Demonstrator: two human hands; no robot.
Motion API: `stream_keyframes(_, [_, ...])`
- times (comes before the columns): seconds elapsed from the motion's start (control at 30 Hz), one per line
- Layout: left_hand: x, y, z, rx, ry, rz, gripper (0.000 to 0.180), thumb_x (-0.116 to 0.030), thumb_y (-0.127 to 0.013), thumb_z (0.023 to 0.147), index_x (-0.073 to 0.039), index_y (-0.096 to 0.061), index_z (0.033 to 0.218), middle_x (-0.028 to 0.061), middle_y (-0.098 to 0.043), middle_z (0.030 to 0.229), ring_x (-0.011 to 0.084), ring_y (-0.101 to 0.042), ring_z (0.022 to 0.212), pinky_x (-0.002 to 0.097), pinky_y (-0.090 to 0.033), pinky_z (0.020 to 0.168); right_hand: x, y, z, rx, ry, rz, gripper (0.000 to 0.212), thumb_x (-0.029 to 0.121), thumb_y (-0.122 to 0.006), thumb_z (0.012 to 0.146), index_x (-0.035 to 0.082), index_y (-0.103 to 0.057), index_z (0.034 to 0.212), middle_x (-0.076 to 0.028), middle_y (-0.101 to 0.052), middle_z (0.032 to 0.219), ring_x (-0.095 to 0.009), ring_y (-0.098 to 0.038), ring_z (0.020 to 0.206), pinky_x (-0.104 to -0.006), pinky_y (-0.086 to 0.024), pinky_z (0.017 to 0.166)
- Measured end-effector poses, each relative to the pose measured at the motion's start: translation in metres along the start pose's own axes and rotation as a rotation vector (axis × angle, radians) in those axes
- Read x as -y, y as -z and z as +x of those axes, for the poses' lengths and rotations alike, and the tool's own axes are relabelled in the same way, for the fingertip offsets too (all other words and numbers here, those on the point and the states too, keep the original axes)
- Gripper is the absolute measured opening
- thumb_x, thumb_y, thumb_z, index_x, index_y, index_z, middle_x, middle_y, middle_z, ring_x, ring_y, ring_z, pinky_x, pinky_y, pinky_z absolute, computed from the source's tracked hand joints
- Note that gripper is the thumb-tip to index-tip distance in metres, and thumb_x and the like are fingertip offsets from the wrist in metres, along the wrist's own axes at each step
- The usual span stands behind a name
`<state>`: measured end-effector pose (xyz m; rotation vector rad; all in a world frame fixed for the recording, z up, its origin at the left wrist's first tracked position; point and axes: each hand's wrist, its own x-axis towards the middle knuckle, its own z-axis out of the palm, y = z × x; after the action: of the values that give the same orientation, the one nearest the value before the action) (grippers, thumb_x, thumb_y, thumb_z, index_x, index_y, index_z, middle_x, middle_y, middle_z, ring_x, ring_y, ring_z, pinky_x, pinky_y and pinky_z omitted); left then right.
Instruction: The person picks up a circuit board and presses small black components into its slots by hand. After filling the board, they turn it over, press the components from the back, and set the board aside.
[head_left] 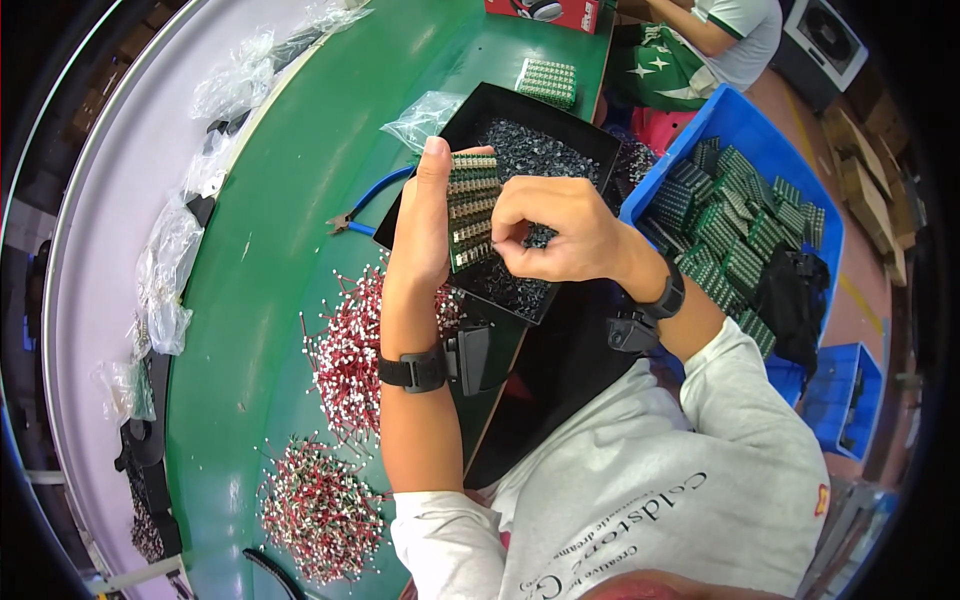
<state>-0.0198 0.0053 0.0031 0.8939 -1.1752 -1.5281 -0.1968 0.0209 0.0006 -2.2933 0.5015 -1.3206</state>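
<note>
A green circuit board panel (472,210) with rows of small pale connectors stands tilted above a black tray. My left hand (422,225) grips it along its left side, thumb up at the top corner. At its right edge my right hand (555,228) has its thumb and forefinger pinched together, close to the lower rows. Anything between those fingertips is too small or hidden to make out. Beneath both hands, the black tray (468,112) contains many small dark pieces (540,150).
Blue-handled cutters (350,222) lie left of the tray on the green table (250,300). Nearer are two piles of red wires with white ends (345,350). A blue bin (830,270) full of board panels stands right. Another person (745,40) sits beyond it.
</note>
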Motion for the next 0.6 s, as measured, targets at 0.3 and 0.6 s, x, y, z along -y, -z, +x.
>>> stream_keyframes(0.3, [0.0,-0.002,0.0,-0.046,0.006,-0.033,0.077,-0.066,-0.037,0.1,0.005,-0.059,0.121,0.014,-0.07,0.089,0.0183,-0.069,0.073,0.0292,-0.056,0.066,-0.001,-0.02,-0.004,-0.067,0.152,-0.193,0.023,0.008,-0.084,0.072,0.004,-0.071,0.09,-0.006,-0.069,0.089,-0.025,-0.068,0.078,-0.0351,-0.056,0.074])
stream_keyframes(0.6, [-0.002,-0.001,-0.001,-0.004,0.008,-0.044,0.077,-0.065,-0.038,0.1,0.005,-0.059,0.123,0.0147,-0.07,0.09,0.0186,-0.069,0.075,0.0295,-0.057,0.067,0.005,0.0,-0.008,-0.068,0.052,-0.044,0.02,-0.006,-0.075,0.074,0.003,-0.07,0.091,-0.009,-0.068,0.084,-0.026,-0.067,0.074,-0.035,-0.057,0.075])
